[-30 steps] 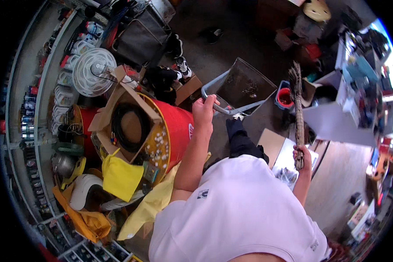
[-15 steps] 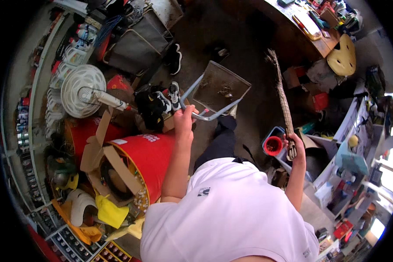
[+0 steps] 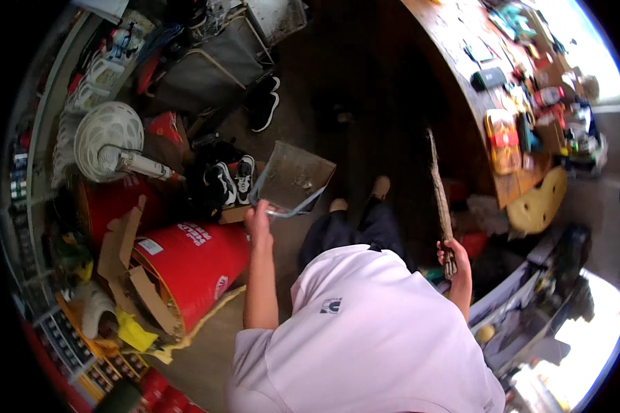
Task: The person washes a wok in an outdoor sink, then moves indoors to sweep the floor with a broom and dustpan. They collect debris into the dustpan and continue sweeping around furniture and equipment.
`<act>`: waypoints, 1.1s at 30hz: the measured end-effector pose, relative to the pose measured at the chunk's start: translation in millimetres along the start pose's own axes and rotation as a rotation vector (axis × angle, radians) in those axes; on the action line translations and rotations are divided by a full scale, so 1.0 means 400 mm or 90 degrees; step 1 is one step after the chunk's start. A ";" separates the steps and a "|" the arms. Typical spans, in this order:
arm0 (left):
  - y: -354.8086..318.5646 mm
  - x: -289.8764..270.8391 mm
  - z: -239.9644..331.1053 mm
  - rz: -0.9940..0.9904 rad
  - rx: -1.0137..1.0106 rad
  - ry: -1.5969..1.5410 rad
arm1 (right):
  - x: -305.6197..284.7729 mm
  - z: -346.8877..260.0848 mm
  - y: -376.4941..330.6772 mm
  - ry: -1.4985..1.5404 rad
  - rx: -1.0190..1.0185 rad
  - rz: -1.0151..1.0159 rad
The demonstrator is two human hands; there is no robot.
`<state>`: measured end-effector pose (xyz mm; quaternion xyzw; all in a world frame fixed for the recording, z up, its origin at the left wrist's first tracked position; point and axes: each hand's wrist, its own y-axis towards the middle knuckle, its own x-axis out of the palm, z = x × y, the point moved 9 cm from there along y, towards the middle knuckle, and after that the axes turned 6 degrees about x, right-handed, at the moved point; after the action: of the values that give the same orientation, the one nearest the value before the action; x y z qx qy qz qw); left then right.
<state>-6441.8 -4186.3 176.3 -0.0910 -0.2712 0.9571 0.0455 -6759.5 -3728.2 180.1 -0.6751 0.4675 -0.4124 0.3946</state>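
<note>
The left hand [image 3: 258, 219] is closed round the thin metal frame handle of a dustpan [image 3: 293, 175], held out over the floor [image 3: 365, 103] ahead of the person. The right hand [image 3: 455, 255] is closed round the bound lower end of a stick broom [image 3: 439, 196], at about 3 o'clock from the dustpan and well apart from it.

Dustpan: a flat metal tray, judged stiff and fairly light. The handle is the right place for the grip; the tray edges look thin. Its long axis runs from the left hand toward 1 o'clock, open mouth pointing away from the person.

Broom: long, narrow and rigid enough to hold itself up, judged light. Its axis runs almost straight to 12 o'clock, leaning slightly to 11, the free end well above the right hand. A red drum [image 3: 189, 265] lies at 8 o'clock from the dustpan, a worktop [image 3: 461, 89] at 2 o'clock.
</note>
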 end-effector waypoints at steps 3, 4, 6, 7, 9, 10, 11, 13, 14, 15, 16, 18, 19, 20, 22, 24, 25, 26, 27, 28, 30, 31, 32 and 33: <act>0.008 -0.055 -0.060 0.096 0.000 0.055 | 0.007 -0.154 0.126 0.016 0.080 -0.007; -0.005 -0.052 -0.045 0.137 0.019 0.037 | 0.035 -0.218 0.162 -0.003 0.080 -0.027; -0.056 -0.058 -0.083 0.201 0.013 0.000 | 0.084 -0.320 0.224 0.006 0.176 -0.068; -0.095 -0.064 -0.100 0.227 -0.009 -0.001 | 0.114 -0.385 0.241 -0.013 0.150 -0.070; -0.160 -0.078 -0.124 0.275 -0.016 -0.005 | 0.160 -0.489 0.311 -0.036 0.156 -0.076; -0.192 -0.085 -0.136 0.313 -0.027 -0.012 | 0.210 -0.526 0.325 -0.039 0.211 -0.090; -0.223 -0.094 -0.145 0.351 -0.040 -0.019 | 0.246 -0.558 0.353 -0.049 0.203 -0.108; -0.249 -0.064 -0.168 0.395 -0.057 -0.036 | 0.285 -0.640 0.412 -0.058 0.186 -0.137; -0.244 -0.042 -0.188 0.401 -0.064 -0.043 | 0.290 -0.686 0.436 -0.070 0.176 -0.137; -0.257 -0.052 -0.224 0.419 -0.074 -0.046 | 0.322 -0.709 0.452 -0.085 0.176 -0.133; -0.268 -0.069 -0.279 0.453 -0.096 -0.051 | 0.371 -0.722 0.459 -0.097 0.178 -0.133; -0.243 -0.079 -0.418 0.406 -0.162 -0.069 | 0.447 -0.762 0.489 -0.119 0.150 -0.137; -0.249 -0.074 -0.426 0.426 -0.165 -0.063 | 0.487 -0.766 0.495 -0.110 0.156 -0.157; -0.255 -0.056 -0.438 0.444 -0.167 -0.057 | 0.526 -0.770 0.498 -0.100 0.161 -0.176; -0.259 -0.049 -0.500 0.491 -0.193 -0.103 | 0.591 -0.775 0.509 -0.098 0.175 -0.179; -0.286 -0.042 -0.579 0.551 -0.246 -0.205 | 0.660 -0.781 0.503 -0.086 0.183 -0.204; -0.291 -0.032 -0.593 0.568 -0.231 -0.227 | 0.677 -0.783 0.514 -0.069 0.218 -0.200; -0.301 -0.019 -0.611 0.554 -0.242 -0.227 | 0.702 -0.797 0.514 -0.092 0.213 -0.211; -0.308 -0.014 -0.639 0.540 -0.249 -0.224 | 0.730 -0.801 0.513 -0.111 0.209 -0.224; -0.322 -0.015 -0.664 0.528 -0.257 -0.221 | 0.758 -0.802 0.509 -0.131 0.207 -0.237; -0.367 -0.022 -0.705 0.591 -0.298 -0.199 | 0.798 -0.796 0.524 -0.129 0.235 -0.250; -0.388 -0.018 -0.719 0.622 -0.319 -0.187 | 0.817 -0.794 0.533 -0.128 0.248 -0.256; -0.399 -0.006 -0.731 0.629 -0.303 -0.231 | 0.838 -0.791 0.540 -0.137 0.257 -0.276; -0.405 0.008 -0.726 0.633 -0.286 -0.274 | 0.859 -0.786 0.541 -0.144 0.263 -0.294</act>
<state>-6381.2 -3900.1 18.4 -0.0186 -0.3955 0.7795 -0.4854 -7040.4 -4157.5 155.4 -0.7108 0.1616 -0.4993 0.4684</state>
